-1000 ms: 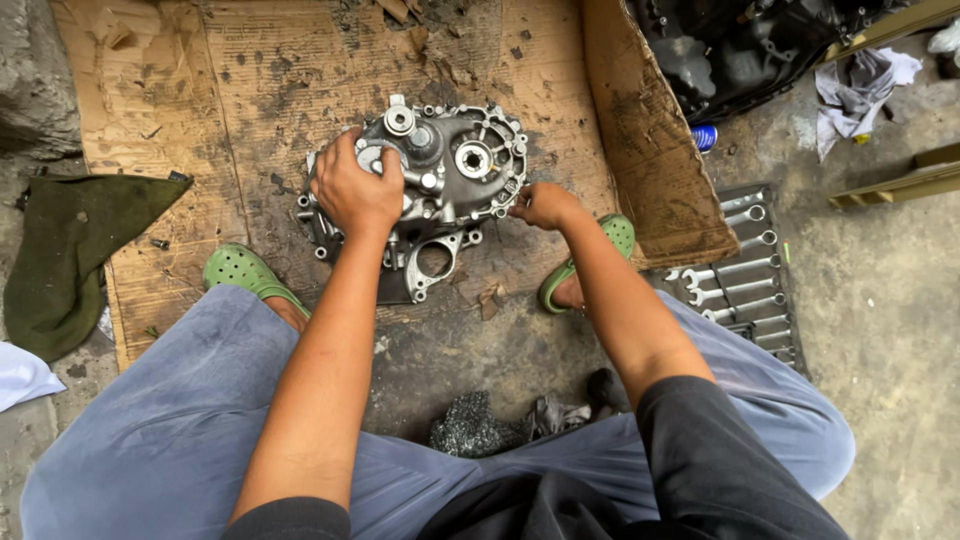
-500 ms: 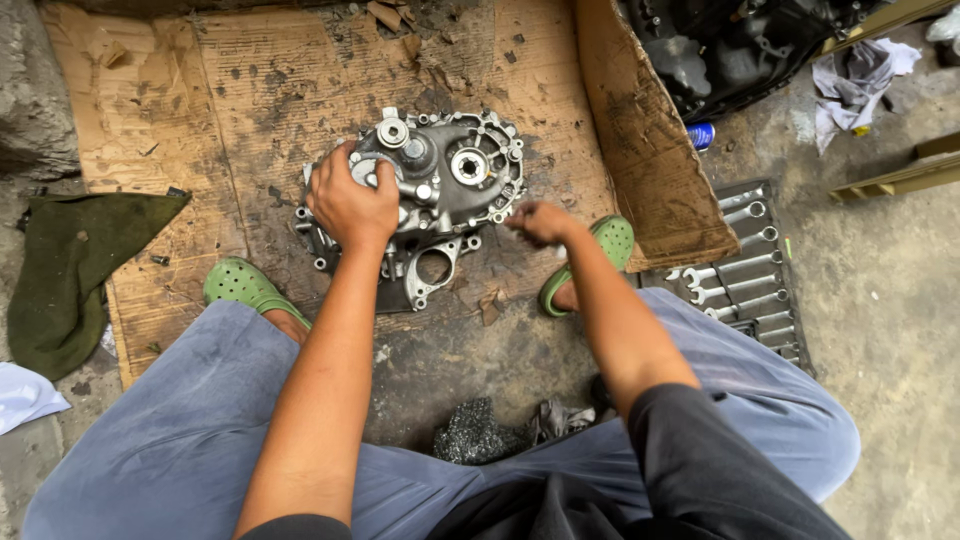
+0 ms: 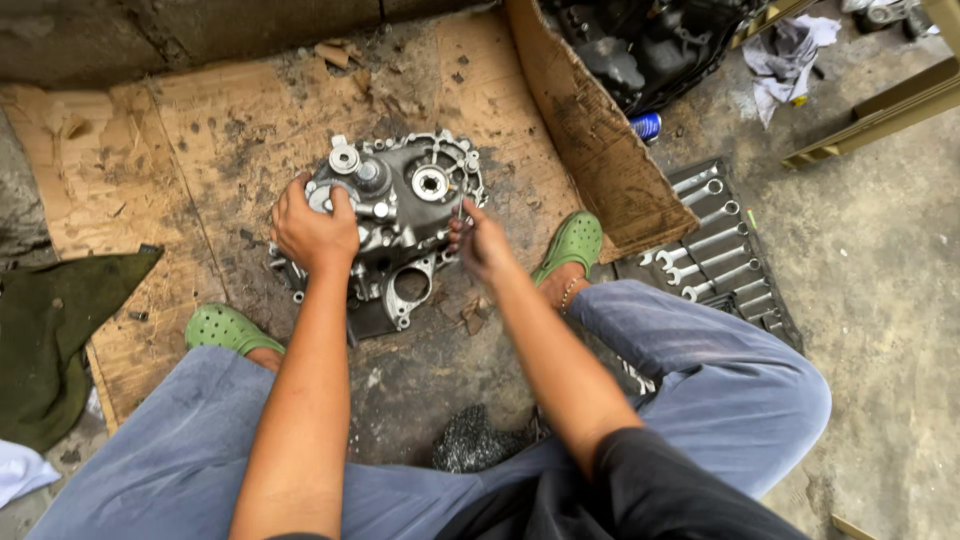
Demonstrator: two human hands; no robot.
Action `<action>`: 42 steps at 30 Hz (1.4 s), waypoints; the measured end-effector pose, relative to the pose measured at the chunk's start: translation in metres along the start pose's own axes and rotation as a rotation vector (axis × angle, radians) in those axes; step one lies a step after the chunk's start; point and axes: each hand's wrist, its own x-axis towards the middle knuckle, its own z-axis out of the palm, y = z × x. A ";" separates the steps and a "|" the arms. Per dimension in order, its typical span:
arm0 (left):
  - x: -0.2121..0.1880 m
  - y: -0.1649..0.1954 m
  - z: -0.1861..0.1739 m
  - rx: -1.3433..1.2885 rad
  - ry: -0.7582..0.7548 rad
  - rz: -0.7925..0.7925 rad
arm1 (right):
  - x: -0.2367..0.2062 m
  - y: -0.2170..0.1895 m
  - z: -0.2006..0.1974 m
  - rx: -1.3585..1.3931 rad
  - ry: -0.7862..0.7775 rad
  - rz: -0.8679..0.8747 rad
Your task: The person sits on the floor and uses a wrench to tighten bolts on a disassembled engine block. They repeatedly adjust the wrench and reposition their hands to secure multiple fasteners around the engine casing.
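A grey metal engine casing (image 3: 405, 215) with round bores and a short shaft lies on oily cardboard (image 3: 230, 130) between my feet. My left hand (image 3: 312, 230) grips the casing's left side, fingers curled over its rim. My right hand (image 3: 482, 245) is at the casing's right edge, pinched on a thin metal tool (image 3: 461, 210) that points up against the rim. Whether its tip sits in a hole I cannot tell.
My green clogs (image 3: 225, 328) (image 3: 572, 243) flank the casing. A tray of wrenches (image 3: 715, 255) lies at the right, behind a raised cardboard flap (image 3: 600, 150). Dark green cloth (image 3: 60, 330) is at the left, and a dark gritty wad (image 3: 470, 440) lies near my knees.
My right hand has moved left from beside the clog up to the casing's right rim, now showing the thin tool. My left hand has stayed on the casing.
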 end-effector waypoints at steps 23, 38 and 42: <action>-0.002 -0.012 0.012 0.010 -0.026 0.004 | 0.075 -0.081 -0.011 -2.313 -0.314 0.048; -0.007 -0.010 0.009 0.002 0.030 0.036 | 0.016 0.070 -0.011 0.429 0.168 0.113; -0.004 -0.006 0.007 -0.006 -0.009 0.029 | 0.018 0.052 0.008 0.609 0.074 0.085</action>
